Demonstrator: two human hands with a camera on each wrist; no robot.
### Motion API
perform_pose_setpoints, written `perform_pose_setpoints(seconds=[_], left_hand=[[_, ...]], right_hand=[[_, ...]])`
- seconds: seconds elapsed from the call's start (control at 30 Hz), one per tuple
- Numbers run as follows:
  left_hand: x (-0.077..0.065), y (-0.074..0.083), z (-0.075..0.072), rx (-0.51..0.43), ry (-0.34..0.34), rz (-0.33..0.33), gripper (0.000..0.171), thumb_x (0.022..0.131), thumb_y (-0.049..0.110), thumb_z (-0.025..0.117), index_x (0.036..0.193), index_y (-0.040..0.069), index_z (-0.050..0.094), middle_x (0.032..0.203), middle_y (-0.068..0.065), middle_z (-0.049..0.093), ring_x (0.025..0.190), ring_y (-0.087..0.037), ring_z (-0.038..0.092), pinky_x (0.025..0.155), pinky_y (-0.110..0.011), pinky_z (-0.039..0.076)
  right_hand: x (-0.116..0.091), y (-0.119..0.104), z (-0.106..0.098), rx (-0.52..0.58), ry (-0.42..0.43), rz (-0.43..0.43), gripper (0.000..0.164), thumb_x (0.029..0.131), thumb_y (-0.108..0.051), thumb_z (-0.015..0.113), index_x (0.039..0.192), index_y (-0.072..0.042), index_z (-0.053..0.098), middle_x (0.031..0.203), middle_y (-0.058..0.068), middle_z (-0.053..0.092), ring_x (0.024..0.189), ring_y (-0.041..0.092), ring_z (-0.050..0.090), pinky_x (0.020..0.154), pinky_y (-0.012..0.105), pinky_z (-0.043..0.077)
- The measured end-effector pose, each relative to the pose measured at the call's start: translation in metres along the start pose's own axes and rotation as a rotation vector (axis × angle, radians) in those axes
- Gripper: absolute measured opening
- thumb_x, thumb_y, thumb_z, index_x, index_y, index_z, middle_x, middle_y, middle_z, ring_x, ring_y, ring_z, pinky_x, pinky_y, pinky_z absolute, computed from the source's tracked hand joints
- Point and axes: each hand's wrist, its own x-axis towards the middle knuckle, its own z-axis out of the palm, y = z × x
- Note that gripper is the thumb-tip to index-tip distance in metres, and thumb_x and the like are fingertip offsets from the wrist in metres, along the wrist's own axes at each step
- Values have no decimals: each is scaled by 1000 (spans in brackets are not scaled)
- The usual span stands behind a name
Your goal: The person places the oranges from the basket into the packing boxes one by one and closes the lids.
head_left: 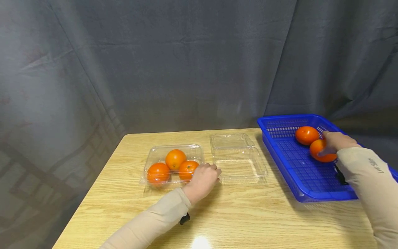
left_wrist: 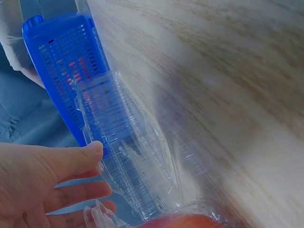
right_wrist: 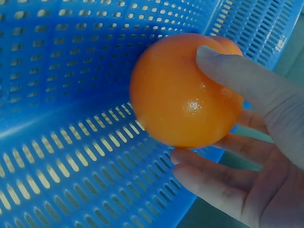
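Observation:
In the blue basket at the right, my right hand [head_left: 339, 142] grips an orange [head_left: 318, 150]. The right wrist view shows the thumb over the top of this orange [right_wrist: 175, 95] and the fingers beneath it. Another orange [head_left: 306, 135] lies just behind. My left hand [head_left: 202, 180] is at the table's middle, between two clear plastic containers. Its fingers [left_wrist: 78, 191] are loosely bent by the rim of the right container [left_wrist: 118, 137], and the thumb overlaps that rim; contact is hard to tell. The left container [head_left: 153, 154] holds three oranges [head_left: 175, 159].
The blue basket [head_left: 281, 169] stands at the table's right side, with slotted walls. The right container [head_left: 237, 167] lies unfolded and empty, its lid [head_left: 231, 140] spread toward the back. A dark curtain [head_left: 186, 69] hangs behind the wooden table [head_left: 242, 214].

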Motion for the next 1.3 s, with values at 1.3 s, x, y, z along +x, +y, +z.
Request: perform_pose_setpoints(seconds=[1.3], left_hand=[[1, 0, -1, -11, -30, -12, 15, 73, 31, 73, 80, 19, 67, 76, 6, 65, 64, -8, 58, 56, -18, 48]], right_hand=[[-12, -21, -31, -33, 61, -88, 83, 61, -43, 79, 113, 11, 43, 89, 28, 55, 73, 36, 51, 59, 48, 42]])
